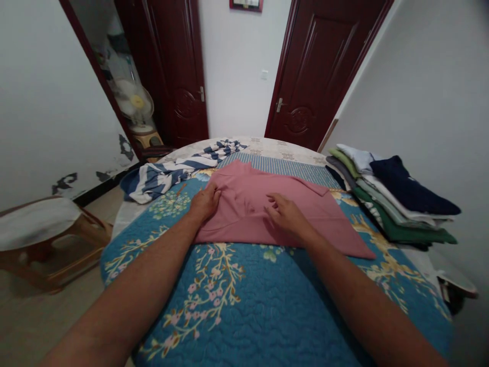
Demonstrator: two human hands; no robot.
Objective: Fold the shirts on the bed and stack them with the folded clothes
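A pink shirt (pixel 298 199) lies spread across the blue flowered quilted cover (pixel 267 295), its collar end toward the far left and one sleeve laid over its body. At the shirt's left edge, my left hand (pixel 206 203) is closed with the fingers pinching the pink cloth. Over the middle of the shirt is my right hand (pixel 280 210), fingers apart and bent a little, holding nothing. Whether its fingertips touch the cloth, I cannot tell. Small creases run through the fabric between both hands.
A stack of folded clothes (pixel 397 193) stands at the table's right. A crumpled blue-and-white striped garment (pixel 171 176) lies at the far left. Left of the table is a wooden stool (pixel 57 255) with a pale cover. A fan (pixel 133 102) stands beyond the left doorway.
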